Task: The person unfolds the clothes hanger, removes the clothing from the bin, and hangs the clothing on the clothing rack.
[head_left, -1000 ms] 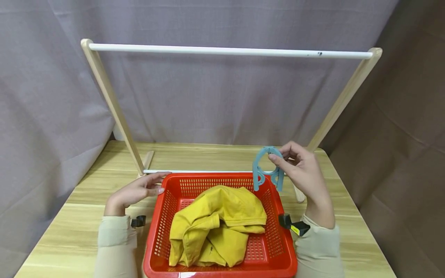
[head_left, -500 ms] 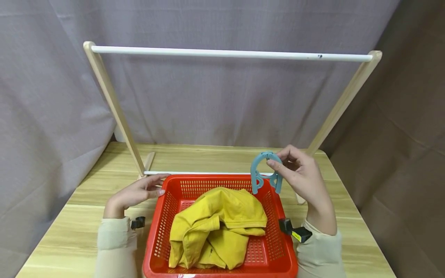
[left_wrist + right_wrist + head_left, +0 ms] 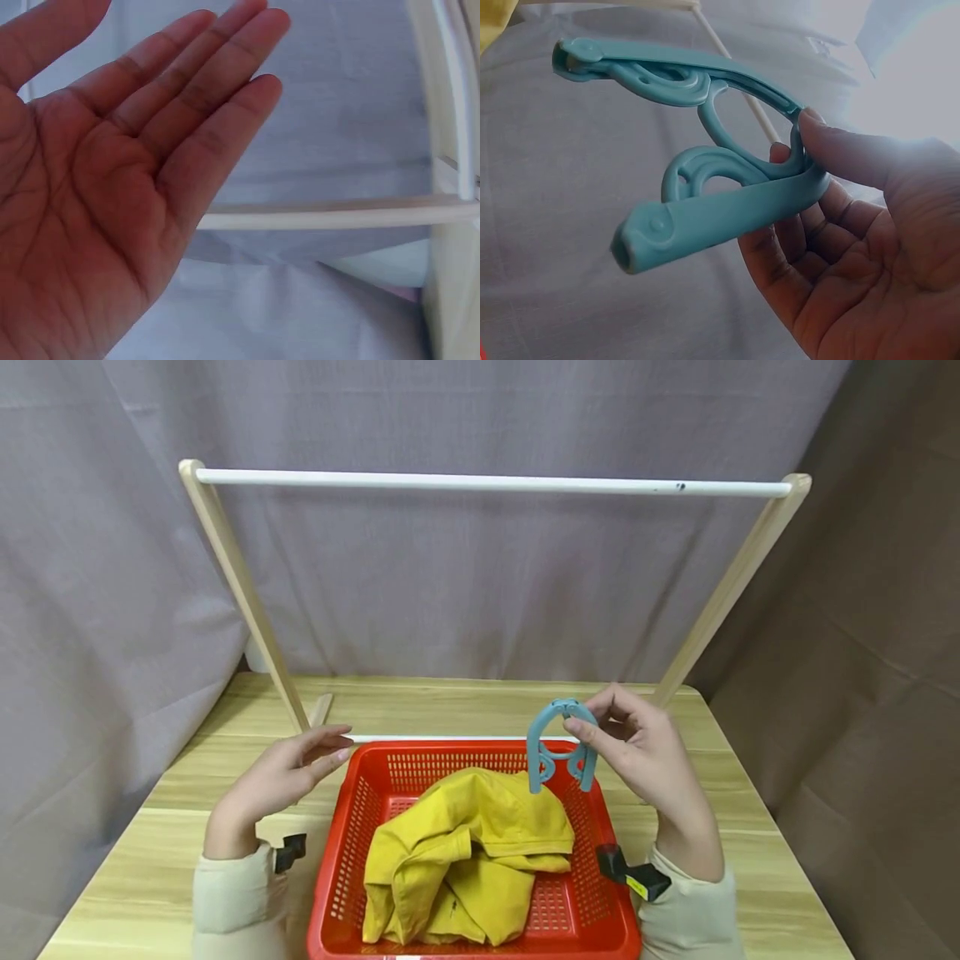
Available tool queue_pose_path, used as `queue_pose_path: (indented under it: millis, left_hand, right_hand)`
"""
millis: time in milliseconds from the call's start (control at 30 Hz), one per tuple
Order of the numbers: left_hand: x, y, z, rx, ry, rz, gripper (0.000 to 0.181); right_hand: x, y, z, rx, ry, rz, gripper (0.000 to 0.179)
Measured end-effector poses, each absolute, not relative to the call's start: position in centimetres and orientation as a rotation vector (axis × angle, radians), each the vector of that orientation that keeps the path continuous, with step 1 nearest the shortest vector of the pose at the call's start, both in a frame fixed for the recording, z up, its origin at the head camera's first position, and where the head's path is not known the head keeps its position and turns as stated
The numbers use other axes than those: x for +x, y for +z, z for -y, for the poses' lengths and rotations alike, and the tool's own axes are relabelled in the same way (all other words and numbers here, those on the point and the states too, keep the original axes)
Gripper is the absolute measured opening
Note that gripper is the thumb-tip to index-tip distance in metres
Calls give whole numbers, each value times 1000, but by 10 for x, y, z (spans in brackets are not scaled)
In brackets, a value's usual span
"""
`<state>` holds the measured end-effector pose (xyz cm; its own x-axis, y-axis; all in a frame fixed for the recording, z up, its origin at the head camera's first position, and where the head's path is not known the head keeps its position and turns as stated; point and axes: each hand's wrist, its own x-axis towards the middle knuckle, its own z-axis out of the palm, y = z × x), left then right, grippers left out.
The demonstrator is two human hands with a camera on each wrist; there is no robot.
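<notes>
Fingers of right hand pinch blue hanger, some tips hidden behind; left hand straight-fingered, holding nothing, palm visible only from left wrist.

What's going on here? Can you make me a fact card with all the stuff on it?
Right hand: pinches the blue hanger
Left hand: holds nothing; near the basket's far left corner
Blue hanger: arms folded down
Red basket: on the wooden table
Yellow cloth: crumpled inside the red basket
Rack: behind the red basket; nothing hangs on its top bar
</notes>
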<state>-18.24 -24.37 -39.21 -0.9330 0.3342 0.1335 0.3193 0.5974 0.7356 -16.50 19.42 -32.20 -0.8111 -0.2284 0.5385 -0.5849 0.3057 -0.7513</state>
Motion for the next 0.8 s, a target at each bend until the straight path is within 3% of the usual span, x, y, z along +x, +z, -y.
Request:
queue_pose_path:
  millis: [800]
  left_hand:
    - [-142, -347, 170, 1125, 1426, -2971, 37]
  right_hand:
    - [-149, -320, -180, 800, 1484, 2278, 20]
